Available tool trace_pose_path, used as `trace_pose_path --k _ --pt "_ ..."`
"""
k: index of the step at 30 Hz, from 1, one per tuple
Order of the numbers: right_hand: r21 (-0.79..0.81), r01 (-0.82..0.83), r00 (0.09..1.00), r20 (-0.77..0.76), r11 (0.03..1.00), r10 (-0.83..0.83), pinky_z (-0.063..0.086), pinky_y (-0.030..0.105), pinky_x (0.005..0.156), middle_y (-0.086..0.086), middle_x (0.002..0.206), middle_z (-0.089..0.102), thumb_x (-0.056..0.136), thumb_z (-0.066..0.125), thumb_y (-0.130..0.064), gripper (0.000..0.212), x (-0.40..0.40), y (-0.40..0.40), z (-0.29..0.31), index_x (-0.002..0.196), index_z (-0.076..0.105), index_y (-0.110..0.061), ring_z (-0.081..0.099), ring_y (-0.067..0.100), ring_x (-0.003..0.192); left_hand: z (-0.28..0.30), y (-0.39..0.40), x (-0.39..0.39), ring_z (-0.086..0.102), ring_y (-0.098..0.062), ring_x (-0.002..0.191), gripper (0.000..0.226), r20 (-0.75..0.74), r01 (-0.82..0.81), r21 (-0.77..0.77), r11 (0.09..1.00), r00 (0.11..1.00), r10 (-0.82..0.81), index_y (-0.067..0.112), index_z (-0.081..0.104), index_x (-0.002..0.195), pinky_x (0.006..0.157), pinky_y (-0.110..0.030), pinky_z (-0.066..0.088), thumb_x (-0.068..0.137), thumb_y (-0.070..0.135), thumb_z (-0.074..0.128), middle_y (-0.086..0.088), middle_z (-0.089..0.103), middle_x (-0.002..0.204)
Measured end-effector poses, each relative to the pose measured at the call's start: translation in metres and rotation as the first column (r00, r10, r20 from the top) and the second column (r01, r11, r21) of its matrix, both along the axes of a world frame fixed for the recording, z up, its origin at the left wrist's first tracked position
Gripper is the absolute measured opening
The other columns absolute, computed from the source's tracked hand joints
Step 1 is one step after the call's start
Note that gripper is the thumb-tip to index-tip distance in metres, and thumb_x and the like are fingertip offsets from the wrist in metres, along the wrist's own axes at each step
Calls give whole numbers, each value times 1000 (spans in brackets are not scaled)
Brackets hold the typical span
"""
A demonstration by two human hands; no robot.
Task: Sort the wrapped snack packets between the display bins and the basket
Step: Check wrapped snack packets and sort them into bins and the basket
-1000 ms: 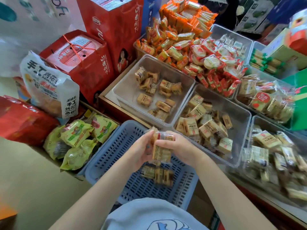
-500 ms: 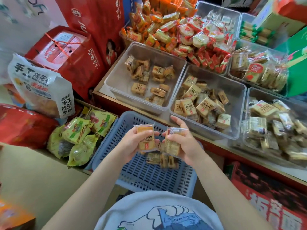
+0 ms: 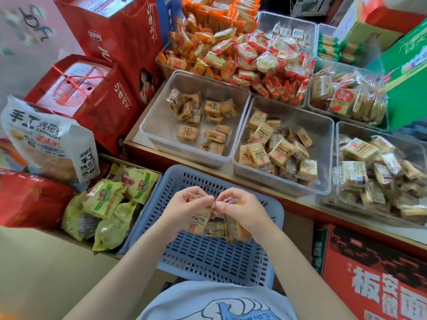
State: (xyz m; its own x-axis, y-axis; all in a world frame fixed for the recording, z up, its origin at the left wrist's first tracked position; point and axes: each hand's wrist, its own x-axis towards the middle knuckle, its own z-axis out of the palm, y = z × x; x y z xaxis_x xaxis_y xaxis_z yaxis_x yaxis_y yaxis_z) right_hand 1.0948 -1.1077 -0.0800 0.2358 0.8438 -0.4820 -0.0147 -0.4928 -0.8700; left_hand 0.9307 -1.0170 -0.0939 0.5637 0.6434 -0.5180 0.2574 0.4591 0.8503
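A blue slotted basket (image 3: 208, 257) sits in front of me, with a few tan wrapped snack packets (image 3: 215, 228) lying in it. My left hand (image 3: 184, 207) grips a tan packet (image 3: 199, 221) hanging below its fingers. My right hand (image 3: 242, 210) grips more tan packets (image 3: 235, 229). Both hands are held together over the basket, fingertips nearly touching. Beyond the basket stand clear display bins: the left bin (image 3: 159, 125) holds several tan packets, the middle bin (image 3: 321, 135) is fuller, and the right bin (image 3: 342, 135) holds paler packets.
Red gift boxes (image 3: 97, 98) and a white snack bag (image 3: 48, 139) stand at the left. Yellow-green packets (image 3: 104, 204) fill a carton beside the basket. Orange and red packets (image 3: 231, 49) are heaped in the back bins. A red carton (image 3: 374, 273) sits low right.
Both hands have come together and lowered over the basket. The packets they held up side by side now hang below the fingers. The camera has tilted a little.
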Motion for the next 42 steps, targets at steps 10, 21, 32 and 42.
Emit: trace_pose_path --k 10,21,32,42 --pt "140 47 942 323 989 -90 45 20 82 -1 95 65 92 73 -16 12 -1 -2 6 82 68 -17 60 8 90 8 1 4 73 -37 88 27 14 85 28 996 996 -85 22 75 80 80 -50 58 73 48 80 -13 77 91" --pt "94 190 961 187 977 -204 47 12 72 -4 87 69 92 74 -22 6 0 -1 22 87 71 -20 62 7 83 13 2 6 70 -27 80 20 123 -82 -101 991 988 94 5 78 96 61 -33 55 98 16 62 -16 73 90" --pt "52 261 957 119 964 -265 51 16 70 9 88 74 91 74 -16 6 -8 -4 27 85 73 -15 66 5 78 16 -2 4 70 -21 72 24 183 -167 -99 981 966 183 4 66 83 61 -32 56 76 23 78 -10 72 81" --pt "2 366 928 79 930 -365 57 22 61 -3 69 70 93 73 -14 11 -3 -12 29 83 72 -10 67 8 67 17 0 6 73 -23 83 20 136 101 -37 994 986 -95 9 66 110 57 -27 57 93 17 72 -4 75 95"
